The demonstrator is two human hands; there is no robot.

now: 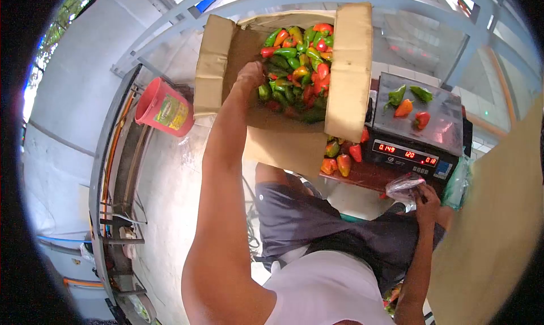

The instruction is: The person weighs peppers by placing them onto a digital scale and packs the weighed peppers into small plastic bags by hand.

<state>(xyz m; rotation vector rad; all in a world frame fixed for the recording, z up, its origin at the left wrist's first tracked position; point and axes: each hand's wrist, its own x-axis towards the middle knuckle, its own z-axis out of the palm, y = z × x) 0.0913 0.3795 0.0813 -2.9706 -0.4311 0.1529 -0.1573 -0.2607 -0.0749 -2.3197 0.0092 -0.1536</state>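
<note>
My left hand (250, 74) is inside an open cardboard box (214, 70), at the left edge of a heap of red, green and orange peppers (300, 64). Its fingers are turned down and mostly hidden, so any hold on a pepper cannot be made out. At the lower right, my right hand (428, 203) pinches a clear plastic bag (403, 185) in front of a digital scale (391, 124). Several peppers (404, 108) lie apart on the scale's metal plate. Its red display is lit.
More peppers (343, 164) sit beside the scale, below the box. A pink bucket (164, 109) stands on the floor to the left. Greenish plastic bags (458, 184) hang at the scale's right side. A large cardboard piece (493, 223) fills the right side, and a metal railing (283, 0) runs behind the box.
</note>
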